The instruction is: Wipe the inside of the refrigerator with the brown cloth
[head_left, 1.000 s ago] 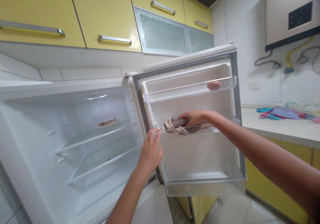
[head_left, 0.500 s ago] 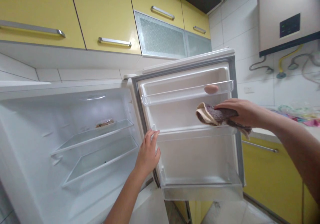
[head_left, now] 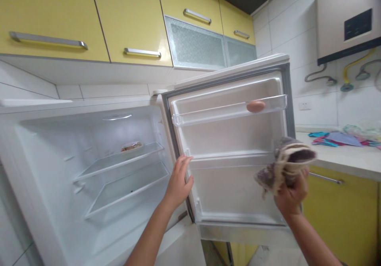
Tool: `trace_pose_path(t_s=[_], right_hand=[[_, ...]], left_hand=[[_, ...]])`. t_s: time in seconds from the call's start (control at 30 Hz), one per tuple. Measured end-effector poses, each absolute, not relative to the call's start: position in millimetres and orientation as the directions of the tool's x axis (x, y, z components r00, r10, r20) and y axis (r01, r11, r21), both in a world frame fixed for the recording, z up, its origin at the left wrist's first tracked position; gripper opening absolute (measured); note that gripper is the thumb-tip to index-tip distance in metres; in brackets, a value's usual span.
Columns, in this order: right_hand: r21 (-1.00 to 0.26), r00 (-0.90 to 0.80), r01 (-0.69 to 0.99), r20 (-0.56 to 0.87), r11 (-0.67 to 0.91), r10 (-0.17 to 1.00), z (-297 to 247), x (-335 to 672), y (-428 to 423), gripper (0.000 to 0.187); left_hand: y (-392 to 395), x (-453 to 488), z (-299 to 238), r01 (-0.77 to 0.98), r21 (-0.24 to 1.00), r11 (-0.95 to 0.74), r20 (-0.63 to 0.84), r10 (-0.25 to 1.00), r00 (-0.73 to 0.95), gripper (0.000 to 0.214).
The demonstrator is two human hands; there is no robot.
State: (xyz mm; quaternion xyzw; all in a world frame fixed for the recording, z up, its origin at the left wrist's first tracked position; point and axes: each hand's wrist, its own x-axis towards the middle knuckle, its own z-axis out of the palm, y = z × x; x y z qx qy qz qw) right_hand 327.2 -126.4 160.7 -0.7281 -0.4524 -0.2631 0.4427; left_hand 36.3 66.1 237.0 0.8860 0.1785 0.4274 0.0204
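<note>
My right hand [head_left: 290, 196] grips a bunched brown-grey cloth [head_left: 285, 163] with a cream edge, slightly blurred, in front of the handle-side part of the open fridge door [head_left: 235, 135]. Touching the hinge-side edge of that door is my left hand [head_left: 178, 180], its fingers extended and thumb apart, holding nothing. An egg [head_left: 255, 106] lies in the clear upper door rack [head_left: 208, 116]. Farther down, part of the bottom door bin [head_left: 244, 232] shows below the cloth. On the upper glass shelf [head_left: 119, 163] inside the fridge sits a small package [head_left: 131, 146].
Yellow cabinets [head_left: 131, 20] hang above the fridge. To the right, a white counter [head_left: 351, 157] carries colourful cloths or bags [head_left: 342, 138]. A water heater [head_left: 345, 16] with pipes is on the tiled wall. A lower glass shelf [head_left: 127, 190] holds a small dark speck.
My right hand has swung down with the cloth and turned, so the cloth now points up beside the door's outer edge. My left hand stays at the hinge side. The view has shifted slightly.
</note>
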Motion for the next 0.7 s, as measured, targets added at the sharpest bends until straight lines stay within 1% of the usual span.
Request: trace_pose_path(t_s=[0.03, 0.07, 0.1, 0.13, 0.2, 0.23, 0.3, 0.37, 0.4, 0.47, 0.5, 0.53, 0.6, 0.63, 0.7], right_hand=[[-0.398, 0.453, 0.890, 0.827, -0.223, 0.332, 164.4, 315.0, -114.4, 0.060], [-0.359, 0.412, 0.904, 0.877, -0.231, 0.249, 169.0, 300.5, -101.9, 0.056], [-0.261, 0.307, 0.946, 0.914, -0.194, 0.267, 173.9, 284.2, -88.8, 0.054], [-0.142, 0.181, 0.980, 0.926, -0.137, 0.333, 178.7, 266.7, -75.2, 0.051], [0.061, -0.052, 0.998, 0.897, -0.007, 0.440, 187.3, 232.1, -48.0, 0.054], [0.138, -0.150, 0.989, 0.868, 0.061, 0.472, 190.8, 217.3, -35.7, 0.055], [0.224, -0.266, 0.964, 0.823, 0.143, 0.502, 195.6, 198.4, -17.2, 0.054], [0.257, -0.313, 0.950, 0.792, 0.179, 0.524, 197.7, 197.4, -11.3, 0.054], [0.255, -0.310, 0.951, 0.789, 0.176, 0.530, 197.7, 203.7, -13.9, 0.055], [0.196, -0.220, 0.975, 0.826, 0.101, 0.518, 195.7, 226.5, -29.1, 0.055], [0.129, -0.123, 0.991, 0.863, 0.021, 0.490, 194.2, 241.0, -40.5, 0.056], [0.034, 0.006, 0.996, 0.898, -0.083, 0.439, 192.6, 256.2, -53.2, 0.056], [-0.185, 0.260, 0.945, 0.926, -0.271, 0.274, 190.4, 285.2, -78.1, 0.057], [-0.283, 0.350, 0.904, 0.920, -0.320, 0.175, 190.2, 297.8, -88.5, 0.059], [-0.478, 0.492, 0.812, 0.869, -0.335, -0.049, 192.1, 317.9, -102.2, 0.065]], left_hand=[[67.4, 35.7, 238.6, 0.278, 0.220, -0.935, 0.746, 0.345, 0.570, 0.055], [68.8, 35.2, 240.3, 0.260, 0.243, -0.934, 0.742, 0.352, 0.570, 0.053], [70.3, 34.9, 242.0, 0.246, 0.260, -0.934, 0.741, 0.356, 0.569, 0.050], [71.8, 34.7, 243.5, 0.234, 0.270, -0.934, 0.742, 0.356, 0.568, 0.049], [74.3, 34.6, 246.1, 0.218, 0.298, -0.929, 0.746, 0.369, 0.555, 0.053], [75.0, 34.5, 247.3, 0.216, 0.320, -0.922, 0.746, 0.386, 0.542, 0.057], [75.3, 33.5, 249.4, 0.219, 0.365, -0.905, 0.744, 0.425, 0.515, 0.066], [73.6, 32.0, 251.7, 0.225, 0.373, -0.900, 0.738, 0.435, 0.516, 0.069], [72.1, 31.2, 252.9, 0.230, 0.352, -0.907, 0.738, 0.420, 0.528, 0.068], [68.4, 30.4, 255.4, 0.249, 0.291, -0.924, 0.740, 0.383, 0.553, 0.063], [66.4, 30.5, 256.6, 0.265, 0.265, -0.927, 0.740, 0.371, 0.561, 0.059], [64.5, 31.1, 257.8, 0.280, 0.249, -0.927, 0.740, 0.368, 0.563, 0.054], [61.3, 33.3, 259.8, 0.293, 0.244, -0.925, 0.739, 0.373, 0.561, 0.045], [60.2, 34.9, 260.4, 0.289, 0.248, -0.925, 0.739, 0.373, 0.561, 0.043], [58.8, 38.1, 260.7, 0.280, 0.257, -0.925, 0.741, 0.375, 0.558, 0.042]])
